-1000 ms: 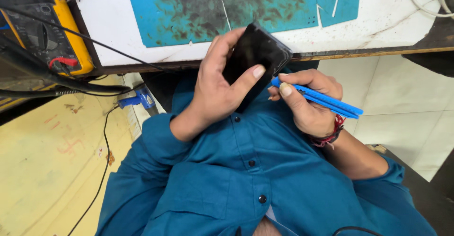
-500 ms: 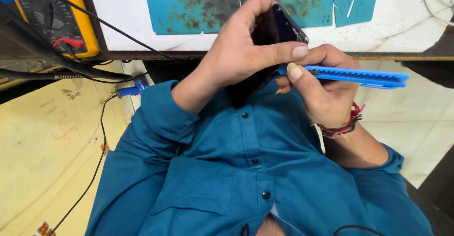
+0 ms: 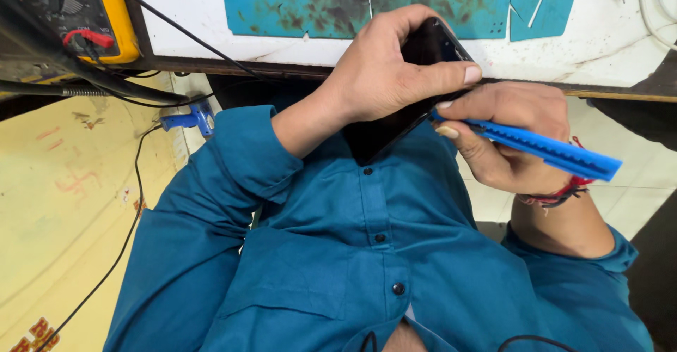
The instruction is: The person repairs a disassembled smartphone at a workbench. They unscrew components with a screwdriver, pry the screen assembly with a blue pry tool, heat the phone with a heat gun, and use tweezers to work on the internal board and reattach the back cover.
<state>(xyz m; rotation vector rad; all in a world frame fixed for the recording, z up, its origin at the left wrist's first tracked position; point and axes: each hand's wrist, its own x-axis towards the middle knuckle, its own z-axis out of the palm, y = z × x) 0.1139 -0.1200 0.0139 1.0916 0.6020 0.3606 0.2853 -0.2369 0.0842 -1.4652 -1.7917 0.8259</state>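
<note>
Setting: a white workbench (image 3: 183, 14) with a stained teal mat (image 3: 303, 3); a yellow multimeter (image 3: 106, 14) sits at its left end.
Left hand: the left hand (image 3: 381, 77) wraps a black phone (image 3: 423, 49), held tilted above the lap at the bench edge.
Right hand: the right hand (image 3: 508, 137) pinches a blue plastic pry tool (image 3: 543, 147), tip touching the phone's lower edge.
Technique: judged best done with the tip kept shallow in the seam and light, steady leverage against a firm hold.
</note>
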